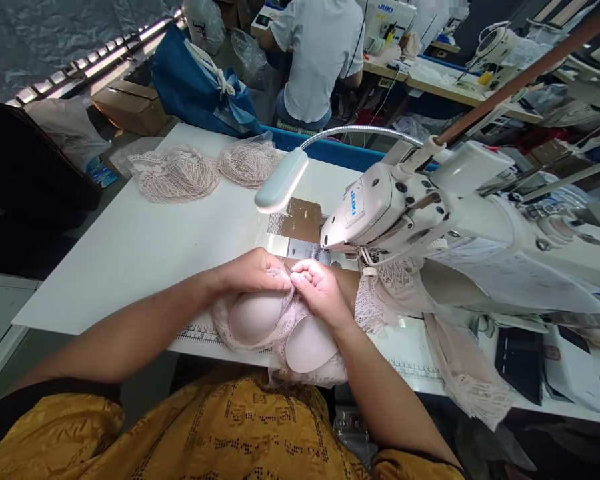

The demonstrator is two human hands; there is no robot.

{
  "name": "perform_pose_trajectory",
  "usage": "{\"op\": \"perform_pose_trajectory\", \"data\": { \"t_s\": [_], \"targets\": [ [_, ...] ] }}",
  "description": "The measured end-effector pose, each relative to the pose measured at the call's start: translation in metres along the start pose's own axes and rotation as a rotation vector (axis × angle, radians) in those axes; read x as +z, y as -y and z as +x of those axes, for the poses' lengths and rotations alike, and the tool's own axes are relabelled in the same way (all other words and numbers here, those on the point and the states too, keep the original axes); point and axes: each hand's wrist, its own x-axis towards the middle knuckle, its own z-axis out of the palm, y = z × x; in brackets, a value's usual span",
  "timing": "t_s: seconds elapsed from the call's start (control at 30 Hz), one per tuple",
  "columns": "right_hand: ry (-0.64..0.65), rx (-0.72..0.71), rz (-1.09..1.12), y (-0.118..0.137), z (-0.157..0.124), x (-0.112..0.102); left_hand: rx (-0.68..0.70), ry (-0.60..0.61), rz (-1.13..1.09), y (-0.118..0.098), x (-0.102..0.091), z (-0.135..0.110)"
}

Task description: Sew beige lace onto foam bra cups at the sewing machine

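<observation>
A pale pink lace bra with two smooth moulded cups lies at the front edge of the white sewing table, partly hanging over it. My left hand pinches its upper edge near the middle between the cups. Right beside it, my right hand grips the same edge, thumb pressed against the fingers. The fingertips of both hands almost touch. What exactly lies between them is too small to make out. Just beyond and to the right stands a white sewing machine, its needle area close to my right hand.
Lace cups lie at the table's far left. A lamp on a bendy neck hangs over the table. More lace pieces lie under and right of the machine, near a black phone-like device. Beyond sits a person.
</observation>
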Motion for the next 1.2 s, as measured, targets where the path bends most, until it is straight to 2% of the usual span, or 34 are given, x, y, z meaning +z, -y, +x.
{"op": "perform_pose_trajectory", "data": {
  "t_s": [0.13, 0.23, 0.37, 0.47, 0.53, 0.63, 0.7, 0.77, 0.8, 0.9, 0.97, 1.07, 1.2],
  "targets": [
    [0.053, 0.086, 0.099, -0.008, -0.001, 0.002, -0.008, -0.027, -0.005, -0.003, 0.003, 0.001],
    [-0.021, 0.065, 0.079, -0.009, -0.001, -0.003, 0.002, -0.008, -0.031, -0.005, -0.004, 0.0],
    [-0.11, 0.043, -0.221, -0.004, -0.003, -0.023, -0.067, -0.014, 0.099, -0.005, -0.029, -0.001],
    [-0.094, 0.068, -0.425, -0.001, -0.007, -0.039, -0.099, -0.037, 0.24, -0.009, -0.045, 0.01],
    [-0.085, 0.09, -0.482, -0.003, -0.01, -0.045, -0.08, -0.097, 0.393, -0.013, -0.049, 0.022],
    [-0.109, 0.107, -0.548, -0.008, -0.014, -0.046, 0.011, -0.23, 0.726, -0.02, -0.041, 0.037],
    [-0.123, 0.113, -0.589, -0.011, -0.016, -0.045, 0.114, -0.343, 0.927, -0.022, -0.028, 0.038],
    [-0.135, 0.109, -0.638, -0.013, -0.017, -0.045, 0.189, -0.406, 1.049, -0.022, -0.011, 0.033],
    [-0.148, 0.095, -0.674, -0.014, -0.017, -0.046, 0.206, -0.398, 1.088, -0.02, -0.001, 0.029],
    [-0.179, 0.001, -0.804, -0.014, -0.017, -0.049, 0.238, -0.265, 1.184, -0.012, 0.025, 0.02],
    [-0.168, -0.065, -0.867, -0.013, -0.018, -0.05, 0.274, -0.198, 1.241, -0.006, 0.035, 0.02],
    [-0.101, -0.093, -0.925, -0.012, -0.018, -0.049, 0.355, -0.153, 1.27, -0.001, 0.035, 0.026],
    [-0.008, -0.055, -1.02, -0.009, -0.017, -0.046, 0.432, -0.051, 1.25, -0.002, 0.019, 0.035]
  ]
}}
